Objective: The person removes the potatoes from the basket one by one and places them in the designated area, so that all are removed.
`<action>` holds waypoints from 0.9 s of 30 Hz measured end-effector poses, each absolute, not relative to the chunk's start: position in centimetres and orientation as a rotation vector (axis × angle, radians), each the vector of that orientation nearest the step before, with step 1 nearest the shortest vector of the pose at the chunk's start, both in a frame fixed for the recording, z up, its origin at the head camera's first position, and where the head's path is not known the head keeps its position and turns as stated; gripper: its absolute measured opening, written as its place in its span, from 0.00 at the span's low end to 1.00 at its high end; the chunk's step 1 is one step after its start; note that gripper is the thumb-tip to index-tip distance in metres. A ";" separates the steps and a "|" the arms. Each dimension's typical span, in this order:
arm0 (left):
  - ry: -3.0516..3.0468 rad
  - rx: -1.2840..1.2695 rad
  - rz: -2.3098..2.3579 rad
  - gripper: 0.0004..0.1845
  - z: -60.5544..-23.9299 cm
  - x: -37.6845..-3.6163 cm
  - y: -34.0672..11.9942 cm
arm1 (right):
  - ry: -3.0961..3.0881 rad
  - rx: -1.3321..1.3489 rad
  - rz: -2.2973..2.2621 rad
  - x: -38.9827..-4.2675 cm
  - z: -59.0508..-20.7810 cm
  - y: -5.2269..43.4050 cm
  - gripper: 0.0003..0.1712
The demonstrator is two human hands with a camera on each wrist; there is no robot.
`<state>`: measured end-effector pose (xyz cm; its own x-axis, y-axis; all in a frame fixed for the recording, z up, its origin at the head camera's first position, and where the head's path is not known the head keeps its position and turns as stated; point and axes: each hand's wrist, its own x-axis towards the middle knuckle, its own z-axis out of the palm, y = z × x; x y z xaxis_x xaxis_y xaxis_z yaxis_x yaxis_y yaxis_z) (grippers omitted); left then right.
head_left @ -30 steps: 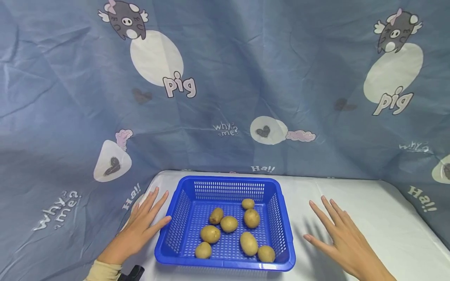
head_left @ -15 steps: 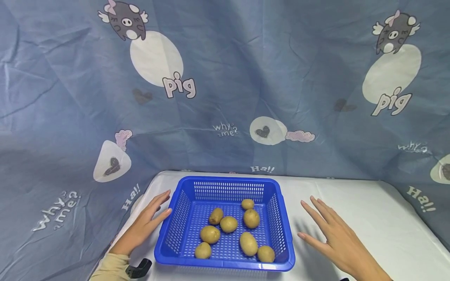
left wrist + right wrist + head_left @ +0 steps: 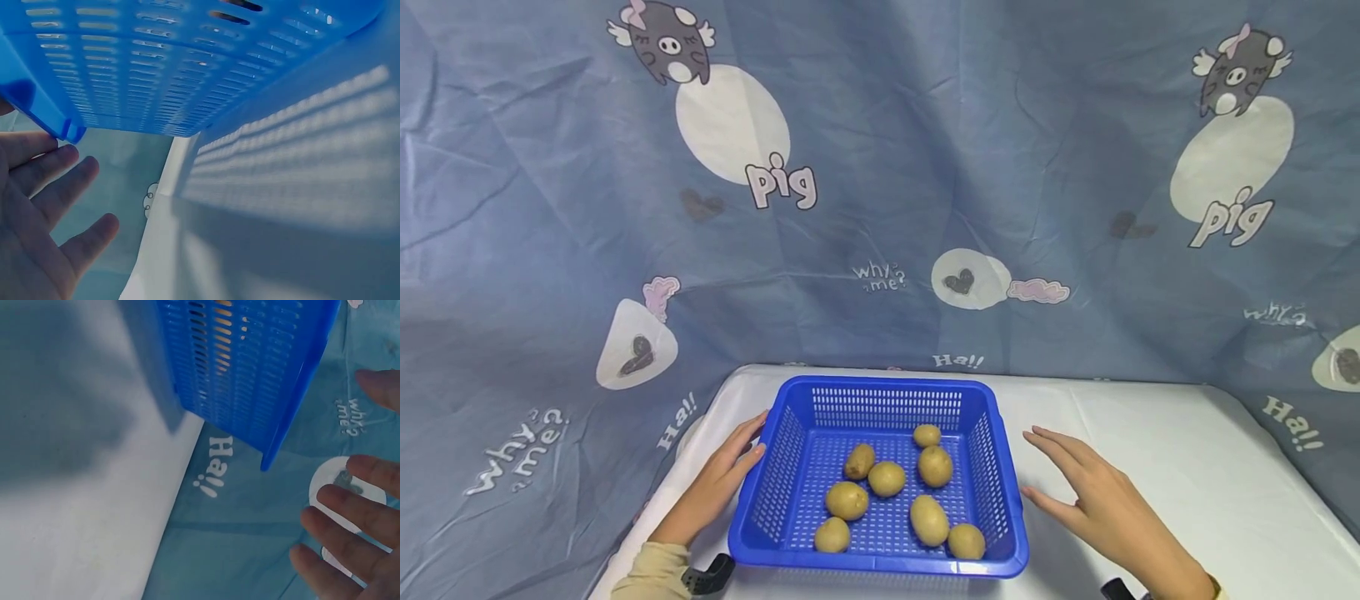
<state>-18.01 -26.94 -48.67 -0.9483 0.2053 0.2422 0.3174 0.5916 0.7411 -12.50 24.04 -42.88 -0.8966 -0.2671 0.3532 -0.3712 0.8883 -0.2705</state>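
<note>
8 potatoes (image 3: 847, 500) in basket (image 3: 872, 562). Left hand (image 3: 718, 473) at basket's left, contact unclear; right hand (image 3: 1101, 500) off its right. Fingers uncurled. Likely pre-grip; next needs right closer.

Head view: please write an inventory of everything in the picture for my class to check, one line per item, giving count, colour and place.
Basket: one, blue, on the table
Potatoes: eight, yellowish brown, inside the basket
Table: one, white-topped, under the basket
Cloth backdrop: count unclear, blue-grey, behind the table and at its sides
Printed pigs: two, dark grey, upper left and upper right of the backdrop
Wrist devices: two, black, one near each wrist
Sleeve: one at the left wrist, beige; a yellowish edge shows at the right
Left hand: one, bare, at the basket's left side
Right hand: one, bare, beside the basket's right side
</note>
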 end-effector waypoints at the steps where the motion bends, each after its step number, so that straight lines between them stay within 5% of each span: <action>1: -2.676 -0.445 -1.305 0.28 -48.7 -18.0 -26.9 | -2.736 0.487 0.483 -12.6 -42.9 23.9 0.39; 27: -2.639 -0.466 -1.345 0.28 -49.0 -18.0 -26.7 | -2.622 0.718 0.646 -16.3 -40.9 19.6 0.30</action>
